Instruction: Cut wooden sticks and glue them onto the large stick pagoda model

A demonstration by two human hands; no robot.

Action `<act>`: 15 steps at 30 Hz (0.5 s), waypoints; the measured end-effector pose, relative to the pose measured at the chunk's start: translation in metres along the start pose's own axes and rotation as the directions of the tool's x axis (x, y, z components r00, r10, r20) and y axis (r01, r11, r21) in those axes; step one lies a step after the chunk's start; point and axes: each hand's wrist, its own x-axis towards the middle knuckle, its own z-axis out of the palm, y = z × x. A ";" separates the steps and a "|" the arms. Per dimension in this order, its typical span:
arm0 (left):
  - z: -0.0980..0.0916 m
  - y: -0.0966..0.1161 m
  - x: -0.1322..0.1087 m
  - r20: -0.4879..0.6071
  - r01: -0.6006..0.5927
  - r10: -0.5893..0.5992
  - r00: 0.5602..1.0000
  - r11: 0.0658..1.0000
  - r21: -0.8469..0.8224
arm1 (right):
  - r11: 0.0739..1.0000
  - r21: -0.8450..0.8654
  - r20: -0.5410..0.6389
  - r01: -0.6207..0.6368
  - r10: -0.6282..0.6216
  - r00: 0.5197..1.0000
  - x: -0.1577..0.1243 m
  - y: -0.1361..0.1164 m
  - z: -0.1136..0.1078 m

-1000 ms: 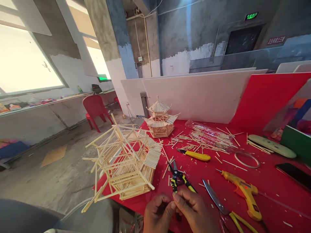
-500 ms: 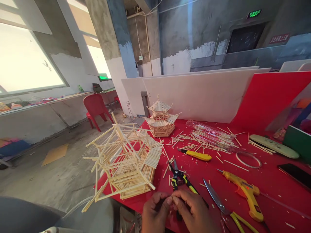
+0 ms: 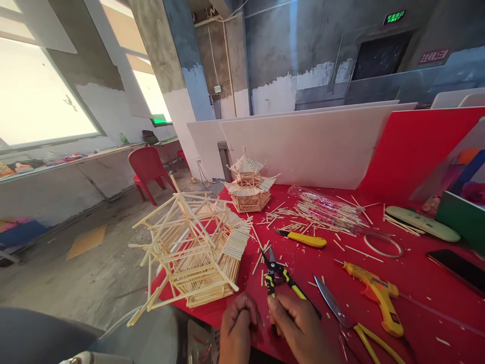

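Observation:
My left hand (image 3: 238,323) is closed at the table's front edge, its fingers curled in; what it holds, if anything, is hidden. Just right of it, my right hand (image 3: 297,326) pinches thumb against fingers, and anything between them is too small to make out. It overlaps the handles of the black-and-yellow pruning shears (image 3: 278,275); whether it touches them I cannot tell. Left of the hands stands a large, partly roofed stick pavilion model (image 3: 200,253). A smaller stick pagoda (image 3: 248,184) with two roof tiers stands farther back.
Right of the hands lie scissors (image 3: 333,301) and a yellow glue gun (image 3: 375,290). A yellow utility knife (image 3: 303,238), a plastic bag of sticks (image 3: 328,210), a clear ring (image 3: 382,245) and a phone (image 3: 460,268) are on the red table (image 3: 322,263). White boards (image 3: 303,146) stand behind.
My hands were together at the fingertips and are now apart. The left has drawn back slightly and curled its fingers; the right stays pinched. The view has shifted a little.

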 end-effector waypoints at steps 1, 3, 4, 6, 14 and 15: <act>0.000 -0.001 -0.001 0.014 -0.007 0.007 1.000 1.000 0.003 | 1.000 -0.025 -0.008 0.018 -0.018 1.000 0.000 -0.001 -0.001; 0.000 -0.004 -0.001 0.035 -0.012 0.011 0.999 1.000 0.019 | 0.995 -0.079 -0.011 0.065 -0.066 0.998 0.000 -0.002 -0.003; 0.000 -0.005 -0.001 0.047 -0.018 0.016 0.999 0.999 0.027 | 0.991 -0.100 -0.009 0.084 -0.085 0.996 0.000 -0.002 -0.005; 0.000 -0.007 0.000 0.074 -0.052 0.049 0.996 0.998 0.044 | 0.987 -0.122 -0.006 0.105 -0.107 0.994 -0.002 -0.001 -0.008; 0.015 0.007 -0.006 -0.081 -0.005 0.016 0.997 0.991 0.137 | 0.982 -0.186 -0.067 0.025 -0.038 0.997 -0.019 0.010 -0.037; 0.017 0.008 -0.007 -0.120 0.026 -0.011 0.993 0.992 0.125 | 0.978 -0.207 -0.077 0.012 -0.028 0.997 -0.020 0.011 -0.041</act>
